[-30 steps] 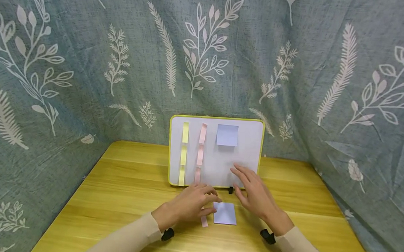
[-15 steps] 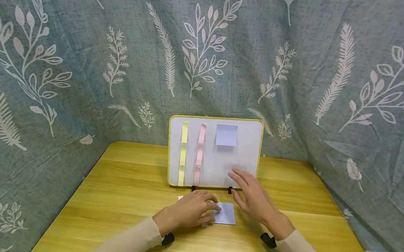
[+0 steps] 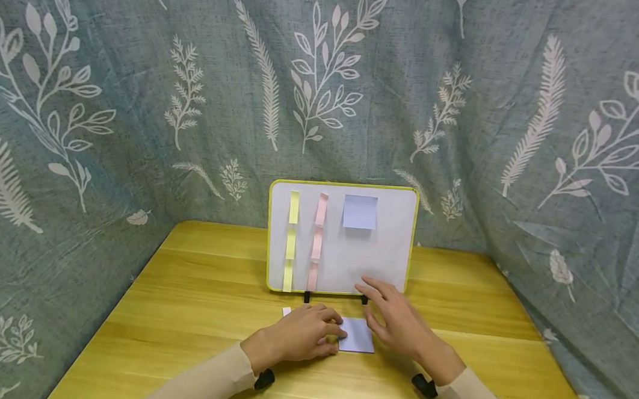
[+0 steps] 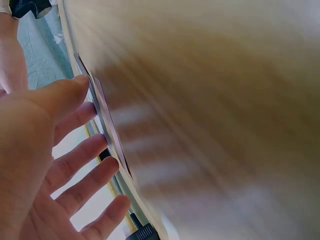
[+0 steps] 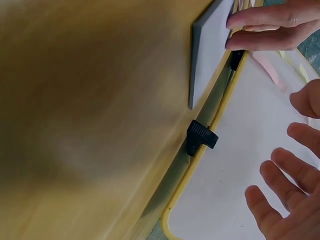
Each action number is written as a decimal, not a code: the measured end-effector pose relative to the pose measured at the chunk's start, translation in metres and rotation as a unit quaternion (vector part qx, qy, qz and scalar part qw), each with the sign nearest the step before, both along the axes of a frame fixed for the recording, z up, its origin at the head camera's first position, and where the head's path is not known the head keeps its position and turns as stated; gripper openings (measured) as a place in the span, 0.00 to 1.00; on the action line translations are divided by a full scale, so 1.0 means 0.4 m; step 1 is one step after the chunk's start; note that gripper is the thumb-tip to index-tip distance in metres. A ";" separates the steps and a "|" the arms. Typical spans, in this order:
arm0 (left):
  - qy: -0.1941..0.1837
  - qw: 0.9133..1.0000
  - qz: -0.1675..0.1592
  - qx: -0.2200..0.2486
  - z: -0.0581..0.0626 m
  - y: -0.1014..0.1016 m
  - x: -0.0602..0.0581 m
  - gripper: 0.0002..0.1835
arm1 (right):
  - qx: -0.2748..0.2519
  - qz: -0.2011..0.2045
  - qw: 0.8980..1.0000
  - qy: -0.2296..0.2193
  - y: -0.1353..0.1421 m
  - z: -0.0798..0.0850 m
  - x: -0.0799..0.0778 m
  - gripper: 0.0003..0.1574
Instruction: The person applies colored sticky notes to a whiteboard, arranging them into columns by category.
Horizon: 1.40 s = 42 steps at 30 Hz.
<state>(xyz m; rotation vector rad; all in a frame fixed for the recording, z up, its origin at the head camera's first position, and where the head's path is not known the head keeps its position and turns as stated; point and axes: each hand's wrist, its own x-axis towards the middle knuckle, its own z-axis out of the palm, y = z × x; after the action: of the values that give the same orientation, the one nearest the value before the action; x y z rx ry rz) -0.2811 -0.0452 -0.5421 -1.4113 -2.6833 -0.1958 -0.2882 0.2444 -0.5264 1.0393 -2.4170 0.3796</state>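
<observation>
A blue-lilac pad of sticky notes (image 3: pixel 360 339) lies on the wooden table. My left hand (image 3: pixel 303 332) is at its left edge, the index fingertip on the paper. In the left wrist view the thumb and fingertips (image 4: pixel 102 142) meet that thin edge, and a narrow pink pad (image 4: pixel 114 131) lies beside it, which the hand covers in the head view. My right hand (image 3: pixel 402 325) hovers just beyond the pad's right side, fingers loosely spread and holding nothing. Behind stands a yellow-framed whiteboard (image 3: pixel 389 245), bearing one blue sticky note (image 3: pixel 360 212).
Three yellow strips (image 3: pixel 290 244) and three pink strips (image 3: pixel 316 244) hang in columns on the board's left half. Black feet (image 3: pixel 307 297) support it. A small white tab (image 3: pixel 286 311) pokes out behind the left hand. Leaf-patterned curtains (image 3: pixel 211 97) enclose the table (image 3: pixel 183 313).
My left index finger has come down onto the blue pad, and the hand now covers the pink strip on the table. The right hand has drifted slightly lower and to the left.
</observation>
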 end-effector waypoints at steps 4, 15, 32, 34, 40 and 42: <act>-0.003 1.000 0.003 -0.009 0.003 0.002 0.003 0.19 | 0.017 -0.010 0.999 -0.036 0.001 -0.014 0.010 0.37; 0.005 1.000 0.003 -0.021 0.010 0.002 0.011 0.20 | 0.056 -0.007 0.991 -0.123 0.004 -0.038 0.029 0.28; -0.006 0.999 0.008 -0.033 0.001 -0.003 0.013 0.21 | 0.081 0.032 0.980 -0.176 0.010 -0.045 0.043 0.22; -0.006 0.999 0.009 -0.034 0.004 -0.003 0.013 0.21 | 0.081 0.034 0.980 -0.176 0.008 -0.043 0.041 0.23; -0.010 0.999 0.011 -0.031 0.011 -0.005 0.014 0.20 | 0.080 0.040 0.983 -0.161 0.004 -0.037 0.042 0.23; -0.012 0.999 0.011 -0.030 0.011 -0.005 0.015 0.20 | 0.078 0.042 0.984 -0.155 0.004 -0.035 0.043 0.23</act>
<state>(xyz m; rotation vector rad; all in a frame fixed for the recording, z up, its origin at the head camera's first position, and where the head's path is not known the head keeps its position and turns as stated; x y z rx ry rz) -0.2753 -0.0473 -0.5375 -1.4025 -2.7455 -0.1315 -0.2711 0.2461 -0.5405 1.2335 -2.7199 0.4114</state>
